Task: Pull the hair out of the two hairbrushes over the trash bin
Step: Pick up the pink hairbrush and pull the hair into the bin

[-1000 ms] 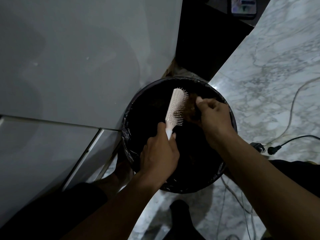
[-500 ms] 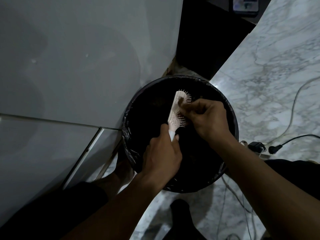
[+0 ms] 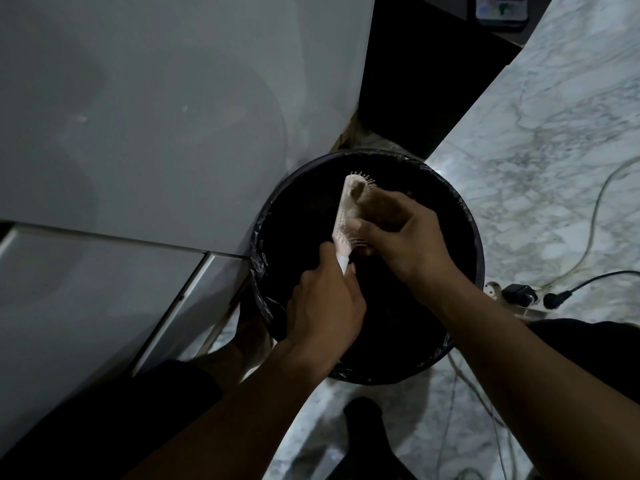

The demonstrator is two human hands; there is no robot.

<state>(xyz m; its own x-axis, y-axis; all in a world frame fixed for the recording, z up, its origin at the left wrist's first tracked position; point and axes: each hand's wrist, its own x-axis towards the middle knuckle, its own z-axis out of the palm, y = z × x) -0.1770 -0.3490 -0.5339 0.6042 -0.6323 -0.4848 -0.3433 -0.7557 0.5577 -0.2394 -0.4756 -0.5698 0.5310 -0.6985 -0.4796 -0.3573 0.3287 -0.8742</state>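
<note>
A round trash bin (image 3: 474, 233) with a black liner stands on the floor below me. Over its opening my left hand (image 3: 325, 306) grips the handle of a pale pink hairbrush (image 3: 348, 206), which points up and away, bristles facing right. My right hand (image 3: 401, 233) lies across the bristle side, fingers curled and pinching into the bristles near the brush head. The dim light hides any hair between the fingers. Only one brush is in view.
A grey cabinet front (image 3: 156, 116) rises just left of the bin. The marble floor (image 3: 554, 133) spreads to the right, with a power strip and plugs (image 3: 519, 294) and cables beside the bin. My dark-clothed legs frame the bottom corners.
My right hand, which held a tuft away to the right of the brush, has come back onto the bristles and slid up toward the brush head. The left hand keeps its grip.
</note>
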